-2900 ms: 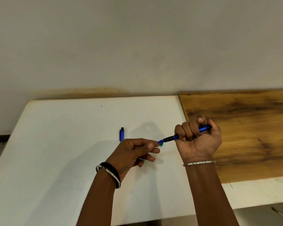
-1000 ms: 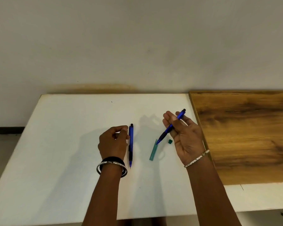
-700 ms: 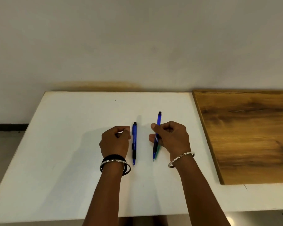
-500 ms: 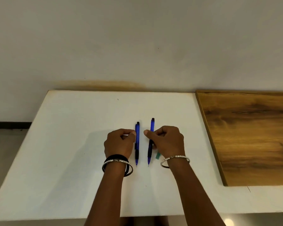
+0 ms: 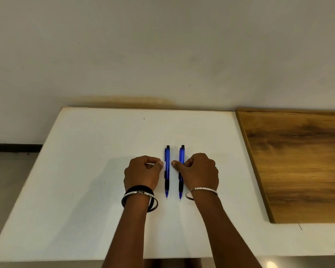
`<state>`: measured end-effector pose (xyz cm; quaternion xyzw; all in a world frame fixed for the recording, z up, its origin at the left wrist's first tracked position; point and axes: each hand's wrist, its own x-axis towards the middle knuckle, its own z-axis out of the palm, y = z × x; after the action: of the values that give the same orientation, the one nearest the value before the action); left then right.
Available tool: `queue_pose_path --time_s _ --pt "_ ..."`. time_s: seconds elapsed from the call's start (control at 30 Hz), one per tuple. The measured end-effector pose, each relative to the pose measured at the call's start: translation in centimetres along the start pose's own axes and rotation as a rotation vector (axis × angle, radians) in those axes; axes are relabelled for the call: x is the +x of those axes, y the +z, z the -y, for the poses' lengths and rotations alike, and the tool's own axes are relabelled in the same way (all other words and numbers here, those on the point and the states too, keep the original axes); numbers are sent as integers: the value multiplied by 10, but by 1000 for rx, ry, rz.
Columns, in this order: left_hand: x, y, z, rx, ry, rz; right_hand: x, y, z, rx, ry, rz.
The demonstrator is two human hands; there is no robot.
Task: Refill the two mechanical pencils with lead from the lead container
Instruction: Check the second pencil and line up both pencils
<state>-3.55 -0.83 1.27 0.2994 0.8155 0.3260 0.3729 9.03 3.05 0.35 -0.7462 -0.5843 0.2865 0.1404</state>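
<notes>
Two blue pencils lie side by side on the white table (image 5: pixel 85 180), parallel and a little apart, their black caps pointing toward the wall (image 5: pixel 162 45) and their thin tips pointing toward the person. The left pencil (image 5: pixel 167 167) is in full view from cap to tip, with a dark grip section low on its barrel. The right pencil (image 5: pixel 181 155) shows its cap, upper barrel and tip, but its middle is partly covered by the thumb side of the right hand (image 5: pixel 198 171).

The left hand (image 5: pixel 141 173) rests on the table just beside the left pencil, fingers curled in loosely, with the fingertip nearest the barrel at or almost at it; whether it truly touches is hard to tell. The right hand is curled the same way, its thumb reaching over the right pencil's barrel, though a firm grip cannot be made out. What lies under either palm is hidden. A tiny speck of green (image 5: pixel 216 167) peeks out at the far edge of the right hand; too little shows to say what it is.

The left wrist wears a black band and a sparkly bangle (image 5: pixel 137 193), the right wrist one thin bangle (image 5: pixel 201 189). A brown wooden board (image 5: pixel 298 161) lies on the table to the right, cut off by the picture's edge.
</notes>
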Motion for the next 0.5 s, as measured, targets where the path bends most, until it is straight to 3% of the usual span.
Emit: queue_pose_path --time_s 0.5 --pt "0 0 -2 39 -7 13 6 -1 2 47 -9 42"
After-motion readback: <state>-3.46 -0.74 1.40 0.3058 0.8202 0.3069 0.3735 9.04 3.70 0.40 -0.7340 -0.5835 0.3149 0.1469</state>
